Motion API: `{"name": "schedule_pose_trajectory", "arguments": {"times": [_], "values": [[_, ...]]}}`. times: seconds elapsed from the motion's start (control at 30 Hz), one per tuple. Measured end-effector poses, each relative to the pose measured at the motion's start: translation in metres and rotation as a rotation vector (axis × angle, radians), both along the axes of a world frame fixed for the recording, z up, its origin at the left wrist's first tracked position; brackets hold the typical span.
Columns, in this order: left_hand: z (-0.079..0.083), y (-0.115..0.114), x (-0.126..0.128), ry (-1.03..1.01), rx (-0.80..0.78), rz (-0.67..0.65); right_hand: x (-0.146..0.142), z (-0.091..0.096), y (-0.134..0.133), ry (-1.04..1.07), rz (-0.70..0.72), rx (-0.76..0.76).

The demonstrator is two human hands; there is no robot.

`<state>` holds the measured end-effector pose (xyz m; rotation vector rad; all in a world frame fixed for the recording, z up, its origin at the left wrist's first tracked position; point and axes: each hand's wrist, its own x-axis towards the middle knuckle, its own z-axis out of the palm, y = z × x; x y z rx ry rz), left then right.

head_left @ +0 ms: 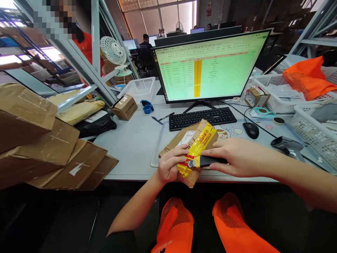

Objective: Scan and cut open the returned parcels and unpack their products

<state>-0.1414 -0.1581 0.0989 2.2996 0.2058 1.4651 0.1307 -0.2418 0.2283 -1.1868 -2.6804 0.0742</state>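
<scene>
Left fingers (177, 151) curled round taped parcel (184, 137), right fingers (213, 153) gripping black tool (207, 161)

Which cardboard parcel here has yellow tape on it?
The parcel gripped by the left hand at the desk edge, the right hand holding a dark tool to it; the stacked boxes at left and the small box show no yellow.

Left hand (170, 166) grips taped parcel (184, 138); right hand (237, 157) holds dark tool (207, 161).
</scene>
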Motion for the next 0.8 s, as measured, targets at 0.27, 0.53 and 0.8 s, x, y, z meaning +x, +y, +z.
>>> {"name": "schedule_pose_trajectory", "arguments": {"times": [0.27, 0.53, 0.8], "values": [[0.008, -0.017, 0.009, 0.115, -0.017, -0.093, 0.009, 0.006, -0.025, 0.004, -0.030, -0.130], [0.007, -0.025, 0.006, 0.299, -0.118, -0.081, 0.017, 0.009, -0.033, 0.039, -0.068, -0.217], [0.005, -0.030, 0.007, 0.349, -0.080, -0.039, 0.004, 0.003, -0.040, -0.068, -0.039, -0.227]]}}
